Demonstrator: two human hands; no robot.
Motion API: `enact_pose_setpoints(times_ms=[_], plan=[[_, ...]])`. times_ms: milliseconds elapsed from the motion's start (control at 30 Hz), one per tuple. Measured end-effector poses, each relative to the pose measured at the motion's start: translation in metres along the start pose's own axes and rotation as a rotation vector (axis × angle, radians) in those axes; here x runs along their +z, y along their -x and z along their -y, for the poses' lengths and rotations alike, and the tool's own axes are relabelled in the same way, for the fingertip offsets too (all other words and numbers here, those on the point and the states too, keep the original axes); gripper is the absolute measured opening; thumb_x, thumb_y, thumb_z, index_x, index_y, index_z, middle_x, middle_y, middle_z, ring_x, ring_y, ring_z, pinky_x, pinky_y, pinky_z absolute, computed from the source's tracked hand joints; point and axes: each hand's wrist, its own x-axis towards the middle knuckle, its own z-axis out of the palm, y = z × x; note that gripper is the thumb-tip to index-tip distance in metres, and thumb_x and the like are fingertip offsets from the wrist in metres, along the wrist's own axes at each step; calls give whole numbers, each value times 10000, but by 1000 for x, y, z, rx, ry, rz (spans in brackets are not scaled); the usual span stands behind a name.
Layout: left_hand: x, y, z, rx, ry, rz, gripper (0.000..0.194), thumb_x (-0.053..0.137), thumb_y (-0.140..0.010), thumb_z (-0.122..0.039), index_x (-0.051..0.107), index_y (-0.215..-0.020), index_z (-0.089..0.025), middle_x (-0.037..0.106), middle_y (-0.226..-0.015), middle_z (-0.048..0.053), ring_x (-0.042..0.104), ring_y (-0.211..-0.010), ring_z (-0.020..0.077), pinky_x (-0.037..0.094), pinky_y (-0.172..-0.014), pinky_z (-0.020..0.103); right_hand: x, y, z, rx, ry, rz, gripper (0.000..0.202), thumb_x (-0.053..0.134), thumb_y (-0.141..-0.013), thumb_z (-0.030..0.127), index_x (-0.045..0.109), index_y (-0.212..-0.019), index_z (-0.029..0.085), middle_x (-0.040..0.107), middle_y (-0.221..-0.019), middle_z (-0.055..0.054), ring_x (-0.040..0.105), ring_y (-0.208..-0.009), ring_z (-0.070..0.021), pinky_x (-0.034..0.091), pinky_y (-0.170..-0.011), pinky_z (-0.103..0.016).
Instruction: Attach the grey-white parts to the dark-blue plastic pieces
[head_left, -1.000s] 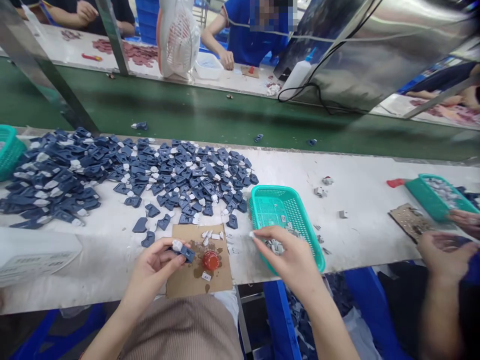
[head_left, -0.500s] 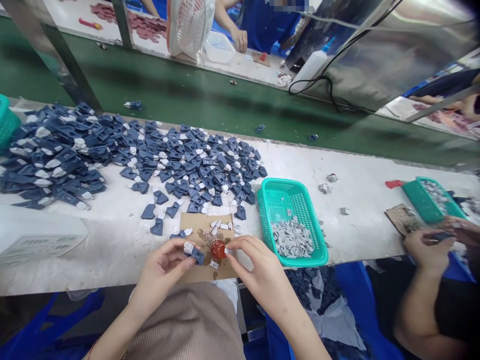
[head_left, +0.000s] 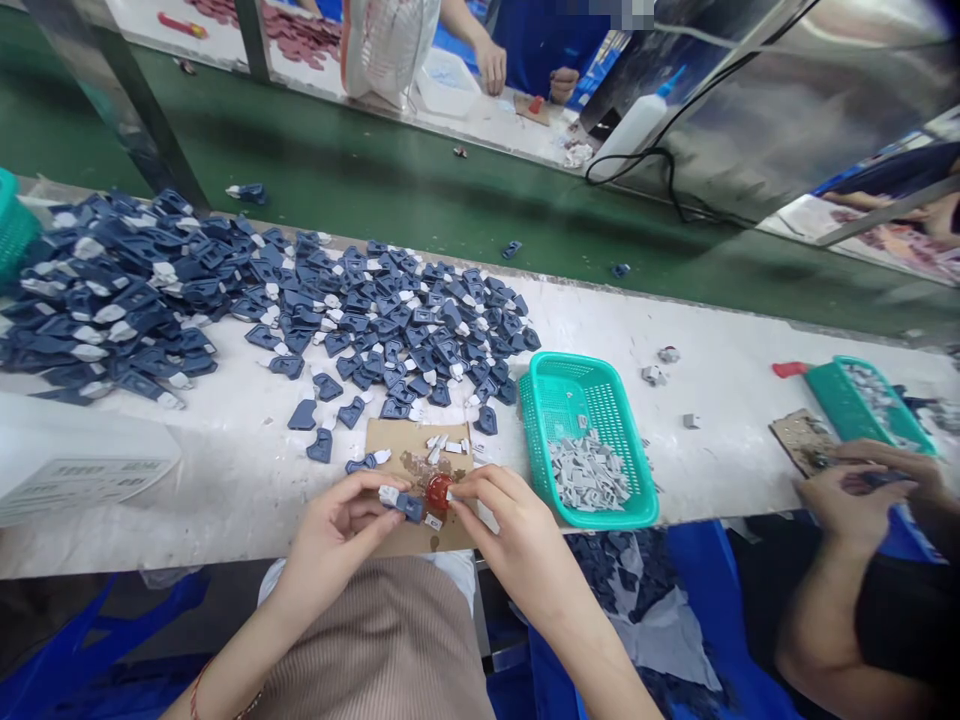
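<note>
Between the thumb and fingers of my left hand (head_left: 346, 525) is a dark blue plastic part (head_left: 409, 507) with a light grey end. My right hand (head_left: 501, 512) pinches a small light grey clip (head_left: 450, 494) at the right edge of a round red cap (head_left: 438, 490). The cap rests on a brown cardboard piece (head_left: 386, 437) marked with wet stains. Several small grey clips (head_left: 448, 446) lie at the cardboard's far side, and another grey clip (head_left: 433, 522) lies just in front of the cap.
A green basket (head_left: 531, 440) of grey clips stands to my right. Piled dark blue parts (head_left: 375, 325) spread across the table's left and middle. A white container (head_left: 82, 455) stands at the left. At the far right, a co-worker's hands (head_left: 851, 500) work beside another green basket (head_left: 844, 385).
My left hand has brought the blue part slightly right, closer to the red cap. My right hand stays pinched at the cap's edge. The view has shifted a little.
</note>
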Motion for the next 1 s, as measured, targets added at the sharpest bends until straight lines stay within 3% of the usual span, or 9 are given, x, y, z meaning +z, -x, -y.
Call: enact_pose_setpoints(times_ms=[133,233,333,433,733,1000], plan=[[6,-2,-5,9,5,-2,142,676,-806,-285,691,-937,-233,713,-1045,65,699,-874,215,568,-797,312,-9,-2,1,91,-157,-35,123,555,-895,220,674,-865,212,676,-861,-71,637,-844,-216,540,-753,-353],[11,-4,-10,-4,19,-21,148,703,-772,-283,683,-910,-232,732,-994,61,707,-854,224,575,-794,323,-19,-4,1,247,-430,-71,88,653,-826,281,709,-825,213,705,-861,-59,658,-818,-200,559,-752,-334],[19,-5,-14,19,62,-18,161,717,-757,-271,675,-908,-230,742,-961,55,708,-890,234,577,-806,327,-25,-6,4,373,-758,-28,105,727,-756,312,734,-800,217,734,-893,-47,690,-835,-190,576,-761,-308],[26,-5,-19,21,93,-5,176,730,-741,-255,660,-901,-231,750,-906,46,714,-870,235,584,-789,330,-26,-6,8,434,-940,19,115,762,-727,312,745,-797,223,752,-884,-36,709,-830,-179,579,-783,-299],[32,-3,-23,16,94,-20,187,740,-722,-264,632,-865,-214,746,-827,46,715,-816,236,583,-766,340,-26,-9,21,430,-931,68,120,754,-731,292,740,-804,199,750,-889,-51,708,-828,-179,583,-758,-296],[33,-1,-23,73,99,-32,133,715,-751,-199,640,-861,-197,740,-829,33,712,-779,188,571,-736,274,-29,-8,31,307,-737,-4,48,714,-761,212,741,-795,191,734,-887,-60,695,-862,-185,589,-781,-300]])
